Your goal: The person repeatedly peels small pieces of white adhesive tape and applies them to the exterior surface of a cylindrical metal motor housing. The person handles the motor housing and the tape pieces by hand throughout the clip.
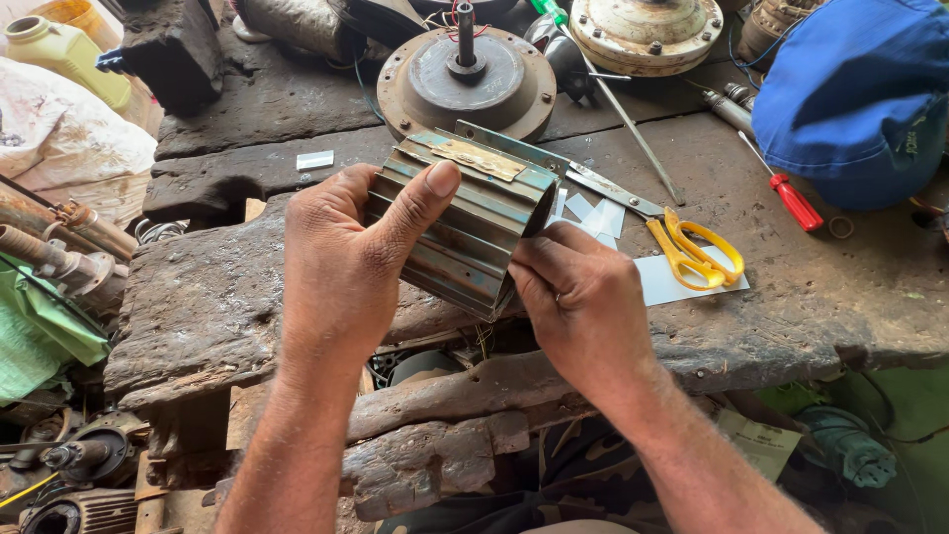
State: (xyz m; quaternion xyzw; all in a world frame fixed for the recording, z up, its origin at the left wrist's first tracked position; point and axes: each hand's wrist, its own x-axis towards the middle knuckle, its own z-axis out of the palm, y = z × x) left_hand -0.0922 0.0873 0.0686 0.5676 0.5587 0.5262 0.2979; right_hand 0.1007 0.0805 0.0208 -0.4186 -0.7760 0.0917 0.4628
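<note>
Head view: one ribbed, rusty teal metal motor housing [473, 225], cylindrical, gripped by left hand [341, 262] and right hand [578, 302], fingers curled. One pair of yellow-handled scissors [672, 232] at 3 o'clock on the rough wooden bench [217, 297]; white paper scraps [593, 216], perhaps four.

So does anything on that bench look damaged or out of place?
Yes. The ribbed metal casing held in the left hand and right hand has worn, flaking paint and a ragged patch on top. The wooden bench is cracked, with a broken front edge. The scissors lie on paper scraps.
</note>
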